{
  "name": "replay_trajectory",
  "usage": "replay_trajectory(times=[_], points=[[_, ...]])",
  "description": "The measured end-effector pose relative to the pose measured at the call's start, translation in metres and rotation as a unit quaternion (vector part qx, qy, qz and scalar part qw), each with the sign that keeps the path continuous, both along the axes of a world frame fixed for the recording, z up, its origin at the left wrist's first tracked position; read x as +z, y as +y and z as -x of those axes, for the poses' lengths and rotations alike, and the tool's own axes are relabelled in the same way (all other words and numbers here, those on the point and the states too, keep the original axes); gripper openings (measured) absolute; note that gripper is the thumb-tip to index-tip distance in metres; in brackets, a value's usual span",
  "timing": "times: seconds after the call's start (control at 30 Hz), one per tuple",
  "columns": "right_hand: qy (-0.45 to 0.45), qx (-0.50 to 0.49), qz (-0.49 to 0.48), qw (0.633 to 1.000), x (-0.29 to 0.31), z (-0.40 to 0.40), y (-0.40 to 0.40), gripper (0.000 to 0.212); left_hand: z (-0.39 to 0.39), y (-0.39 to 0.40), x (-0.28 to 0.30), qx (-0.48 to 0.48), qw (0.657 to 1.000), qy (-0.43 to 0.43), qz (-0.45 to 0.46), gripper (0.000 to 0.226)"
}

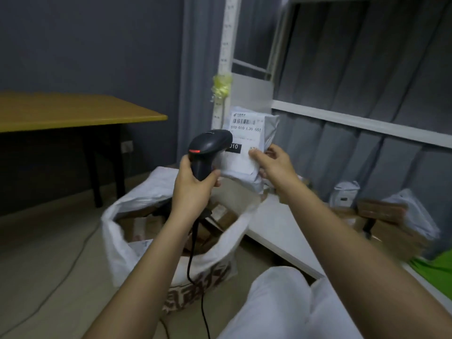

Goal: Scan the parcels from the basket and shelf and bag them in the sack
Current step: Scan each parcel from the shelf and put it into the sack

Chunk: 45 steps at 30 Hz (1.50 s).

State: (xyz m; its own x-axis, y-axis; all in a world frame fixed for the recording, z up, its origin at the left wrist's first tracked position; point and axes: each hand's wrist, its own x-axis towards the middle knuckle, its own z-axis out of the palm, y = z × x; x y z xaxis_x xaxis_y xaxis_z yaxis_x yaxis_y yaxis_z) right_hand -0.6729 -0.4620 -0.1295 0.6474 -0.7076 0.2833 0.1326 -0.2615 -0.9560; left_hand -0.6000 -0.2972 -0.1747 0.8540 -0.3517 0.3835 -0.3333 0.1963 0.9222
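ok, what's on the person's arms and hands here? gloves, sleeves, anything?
Nothing visible. The left hand and right hand are ungloved, with no rings, watch or bands in view. Both forearms are bare up to the frame edge, so no sleeves show.

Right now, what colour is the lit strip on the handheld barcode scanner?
Red-orange, on the black handheld barcode scanner; head view.

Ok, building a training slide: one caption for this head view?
Left hand aims scanner at parcel in right hand, above open sack.
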Motion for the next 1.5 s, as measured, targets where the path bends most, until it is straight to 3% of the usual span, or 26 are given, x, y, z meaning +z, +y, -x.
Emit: replay_trajectory(times=[0.13, 0.23, 0.27, 0.33, 0.37, 0.43, 0.47, 0.53, 0.7, 0.8, 0.9, 1.03, 1.2, 1.5], points=[[0.112, 0.032, 0.110, 0.987, -0.018, -0.041, 0.026, 0.030, -0.030, 0.051, -0.013, 0.064, 0.998, 0.022, -0.018, 0.038], [0.217, 0.050, 0.244, 0.944, -0.033, -0.062, 0.039, 0.051, -0.046, 0.075, -0.030, 0.107, 0.992, 0.040, -0.045, 0.037], [0.259, 0.033, 0.332, 0.907, -0.040, -0.069, 0.038, 0.058, -0.050, 0.079, -0.036, 0.115, 0.991, 0.046, -0.049, 0.036], [0.336, -0.003, 0.521, 0.785, -0.055, -0.082, 0.034, 0.063, -0.056, 0.081, -0.046, 0.107, 0.991, 0.058, -0.052, 0.035], [0.377, 0.009, 0.565, 0.734, -0.063, -0.088, 0.029, 0.063, -0.057, 0.079, -0.050, 0.098, 0.992, 0.059, -0.054, 0.034], [0.468, 0.085, 0.541, 0.694, -0.075, -0.094, 0.020, 0.055, -0.060, 0.071, -0.056, 0.080, 0.993, 0.062, -0.063, 0.034], [0.485, 0.120, 0.518, 0.694, -0.077, -0.093, 0.014, 0.048, -0.059, 0.065, -0.056, 0.070, 0.993, 0.062, -0.069, 0.034], [0.439, 0.132, 0.494, 0.739, -0.072, -0.083, 0.006, 0.038, -0.056, 0.049, -0.054, 0.044, 0.994, 0.052, -0.081, 0.034], [0.262, 0.024, 0.489, 0.832, -0.050, -0.042, -0.025, 0.028, -0.032, -0.003, -0.039, -0.043, 0.996, 0.027, -0.076, 0.034], [0.203, -0.070, 0.439, 0.872, -0.046, -0.005, -0.054, 0.023, -0.012, -0.044, -0.031, -0.095, 0.991, 0.013, -0.090, 0.034], [0.159, -0.135, 0.340, 0.917, -0.055, 0.029, -0.091, 0.018, 0.011, -0.089, -0.025, -0.138, 0.985, 0.003, -0.100, 0.033], [0.147, -0.207, 0.184, 0.950, -0.085, 0.073, -0.144, 0.015, 0.043, -0.152, -0.027, -0.190, 0.976, -0.004, -0.110, 0.034], [0.156, -0.273, 0.035, 0.949, -0.135, 0.131, -0.201, 0.014, 0.076, -0.230, -0.043, -0.237, 0.960, -0.005, -0.146, 0.032], [0.168, -0.360, -0.103, 0.912, -0.212, 0.187, -0.323, 0.009, 0.086, -0.385, -0.113, -0.278, 0.932, -0.019, -0.232, 0.034]])
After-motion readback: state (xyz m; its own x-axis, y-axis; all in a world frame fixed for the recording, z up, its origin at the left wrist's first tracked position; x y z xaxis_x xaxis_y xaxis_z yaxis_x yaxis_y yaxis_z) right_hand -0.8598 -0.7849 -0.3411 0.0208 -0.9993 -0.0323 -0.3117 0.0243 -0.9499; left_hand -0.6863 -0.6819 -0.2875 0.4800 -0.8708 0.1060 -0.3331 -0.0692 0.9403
